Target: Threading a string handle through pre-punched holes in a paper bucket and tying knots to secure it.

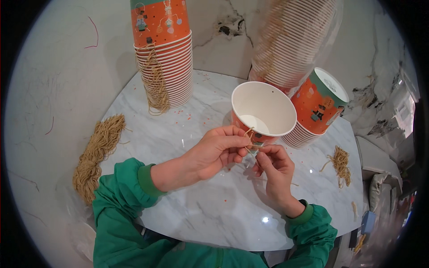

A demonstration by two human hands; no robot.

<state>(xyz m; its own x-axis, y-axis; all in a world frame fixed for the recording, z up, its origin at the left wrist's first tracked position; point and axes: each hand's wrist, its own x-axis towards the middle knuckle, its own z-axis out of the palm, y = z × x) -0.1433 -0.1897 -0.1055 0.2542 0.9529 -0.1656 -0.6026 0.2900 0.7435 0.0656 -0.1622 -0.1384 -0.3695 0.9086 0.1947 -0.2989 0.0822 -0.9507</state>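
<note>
A paper bucket [263,107], white inside and orange outside, stands mouth up on the table in front of my hands. A thin tan string [248,132] loops up at its near side. Between thumb and fingers, my left hand [223,145] pinches the string close to the bucket's wall. My right hand [275,167], just right of it, is also closed in a pinch on the string. The fingers of both hands nearly meet below the rim. Where the string joins the bucket is partly hidden by my fingers.
A tall stack of orange buckets [185,67] with tan strings hanging down stands at the back left. Bagged stacked buckets [297,40] and a shorter inverted stack [319,100] are at the back right. Tan string bundles lie left [100,152] and right [341,166] on the marble table [201,214].
</note>
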